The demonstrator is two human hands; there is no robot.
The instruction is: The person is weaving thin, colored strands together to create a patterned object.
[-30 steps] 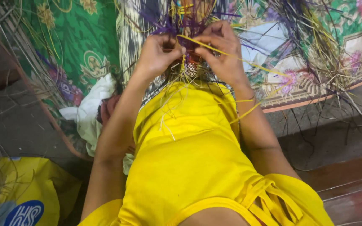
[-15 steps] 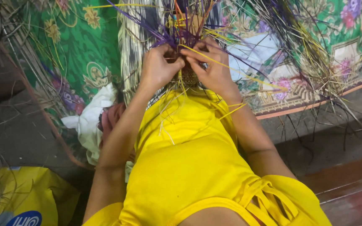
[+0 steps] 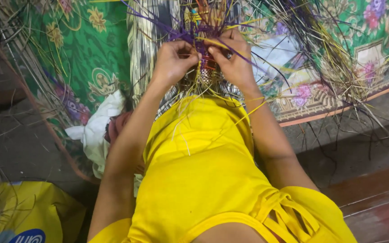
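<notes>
Here both hands work a small woven piece (image 3: 209,74) of purple and yellow strips, held just above the lap, over the yellow garment (image 3: 203,166). Left hand (image 3: 173,60) has fingers curled tight, pinching purple strips (image 3: 158,24) at the weave's edge; right hand (image 3: 234,63) has fingers narrow, pressed on a yellow strip (image 3: 212,43) crossing the top. Step looks like mid-plait, one strand being tucked across. Next move probably needs the loose end pulled snug while the other hand keeps the crossing pinned. Around: green floral cloth (image 3: 82,54) and a patterned mat (image 3: 361,58) on the floor, a white cloth bundle (image 3: 96,132) beside the left forearm, a yellow plastic bag (image 3: 32,207) bottom left. Long loose strands (image 3: 334,54) fan out everywhere, several crossing the hands, so they could snag or hide the right end.
</notes>
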